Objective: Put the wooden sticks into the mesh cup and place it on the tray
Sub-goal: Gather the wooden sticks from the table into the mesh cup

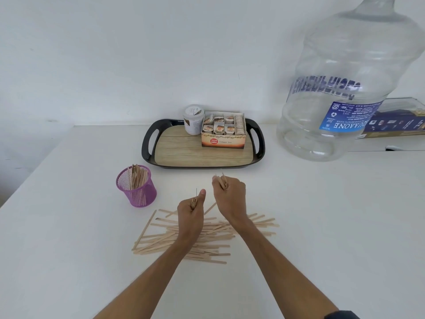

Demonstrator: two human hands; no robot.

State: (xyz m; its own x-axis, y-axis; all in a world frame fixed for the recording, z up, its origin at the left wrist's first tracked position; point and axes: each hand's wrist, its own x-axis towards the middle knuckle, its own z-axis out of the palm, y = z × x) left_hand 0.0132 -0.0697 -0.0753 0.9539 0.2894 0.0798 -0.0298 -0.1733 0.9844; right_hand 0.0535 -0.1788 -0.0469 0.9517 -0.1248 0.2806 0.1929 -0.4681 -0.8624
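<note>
Head view: two bare forearms reach forward over a white table [322, 215].
Left hand [192, 209]: closed in a fist around a small bundle of wooden sticks, seen end-on, thumb raised beside them; it hovers above the near-left part of the pile.
Right hand [228, 194]: closed around another bundle, whose tips poke out past the knuckles; it sits slightly farther forward than the left.
Loose sticks [213, 246]: a scattered heap lying flat on the table under and just behind both wrists, mostly crosswise, a few angled.
Mesh cup [138, 189]: purple, upright on the table left of the hands and apart from them, already holding a cluster of sticks standing on end.
Tray [202, 155]: black rim, wood-look floor, beyond the hands; the cup stands off it, near its front left corner.
On the tray: a tea bag box [223, 132] and a white jar [193, 120] at the back.
Right side: a large clear water bottle [349, 88].
</note>
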